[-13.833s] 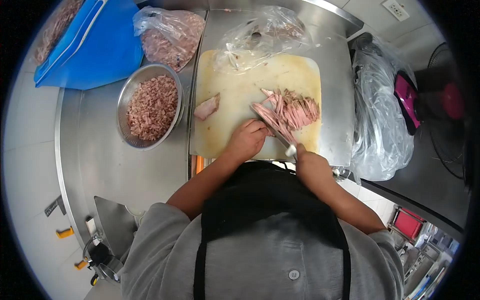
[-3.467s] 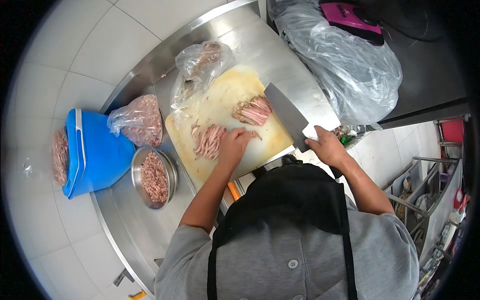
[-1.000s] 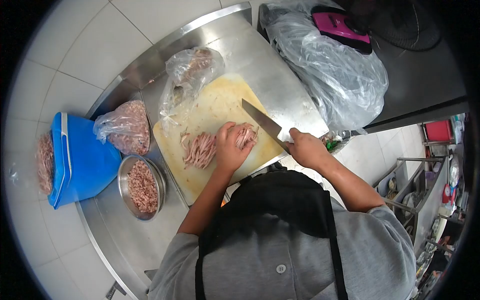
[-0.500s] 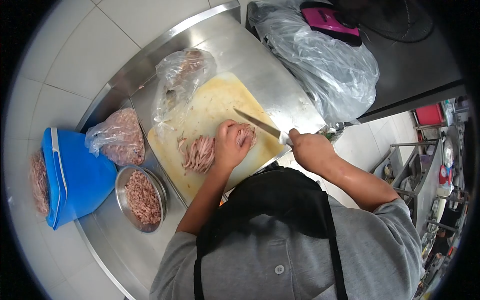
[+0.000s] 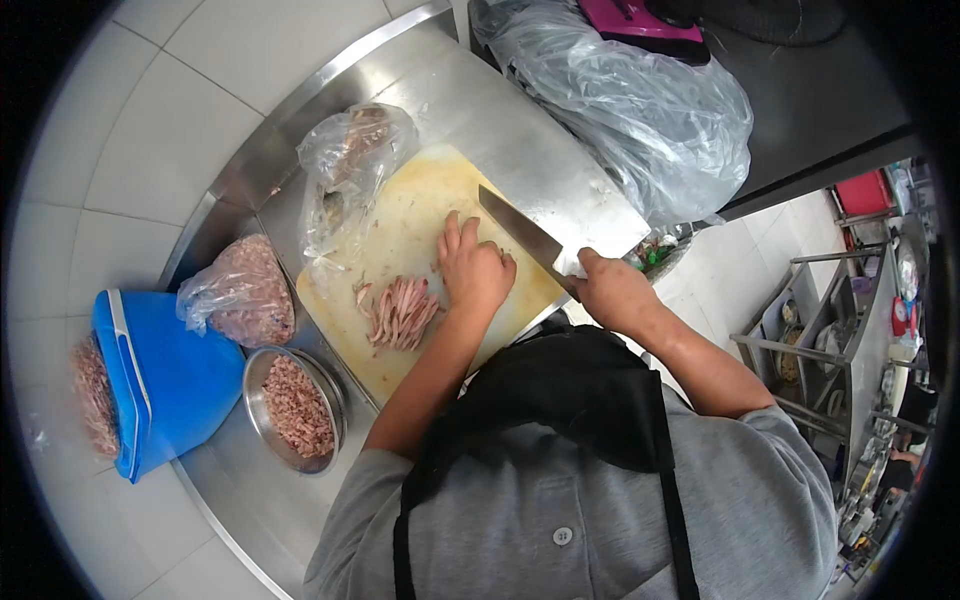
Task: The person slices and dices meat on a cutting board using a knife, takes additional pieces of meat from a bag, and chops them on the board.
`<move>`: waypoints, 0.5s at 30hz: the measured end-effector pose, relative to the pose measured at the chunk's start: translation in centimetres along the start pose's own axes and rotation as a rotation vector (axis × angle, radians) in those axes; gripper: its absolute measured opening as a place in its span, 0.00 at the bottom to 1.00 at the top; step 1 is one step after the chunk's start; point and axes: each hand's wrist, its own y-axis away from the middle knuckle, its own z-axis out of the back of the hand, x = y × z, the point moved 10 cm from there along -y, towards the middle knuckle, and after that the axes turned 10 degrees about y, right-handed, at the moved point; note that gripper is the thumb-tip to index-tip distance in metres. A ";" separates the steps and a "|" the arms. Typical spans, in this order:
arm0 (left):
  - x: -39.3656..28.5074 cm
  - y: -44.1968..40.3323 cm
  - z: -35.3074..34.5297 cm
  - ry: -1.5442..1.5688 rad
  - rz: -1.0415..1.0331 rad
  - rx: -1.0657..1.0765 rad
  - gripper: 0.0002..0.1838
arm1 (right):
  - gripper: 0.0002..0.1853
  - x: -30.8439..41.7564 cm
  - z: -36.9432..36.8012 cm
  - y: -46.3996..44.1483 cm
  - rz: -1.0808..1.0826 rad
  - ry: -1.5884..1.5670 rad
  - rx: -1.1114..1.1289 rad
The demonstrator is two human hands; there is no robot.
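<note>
A yellowed cutting board lies tilted on the steel counter. My left hand rests palm down over its middle, fingers spread; whatever is under the palm is hidden. Just left of this hand is a pile of cut meat strips. My right hand is closed round the white handle of a large knife, whose blade slants up and left over the board's right edge. A clear plastic bag with meat overlaps the board's upper left edge.
Left of the board are a metal bowl of chopped meat, a bag of chopped meat and a blue container. Large clear plastic bags lie at the upper right, beside a dark surface. Metal racks stand right.
The meat strips that were under my left hand no longer show there. Its fingers have spread from a curled grip. The knife blade shows its broad side more. The whole view has shifted slightly.
</note>
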 end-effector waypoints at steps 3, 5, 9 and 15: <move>0.9 -0.3 0.6 0.222 0.075 -0.141 0.08 | 0.16 -0.5 0.5 0.0 0.063 -0.074 -0.085; 0.9 -0.3 3.0 0.269 0.039 -0.213 0.07 | 0.16 -1.1 0.6 -0.3 0.069 -0.090 -0.086; 0.3 1.5 5.5 0.177 0.058 -0.103 0.07 | 0.16 -2.1 0.0 -0.7 0.105 -0.144 -0.083; 3.7 0.3 3.6 0.208 0.068 -0.147 0.08 | 0.17 -1.7 -0.3 -0.5 0.139 -0.080 0.027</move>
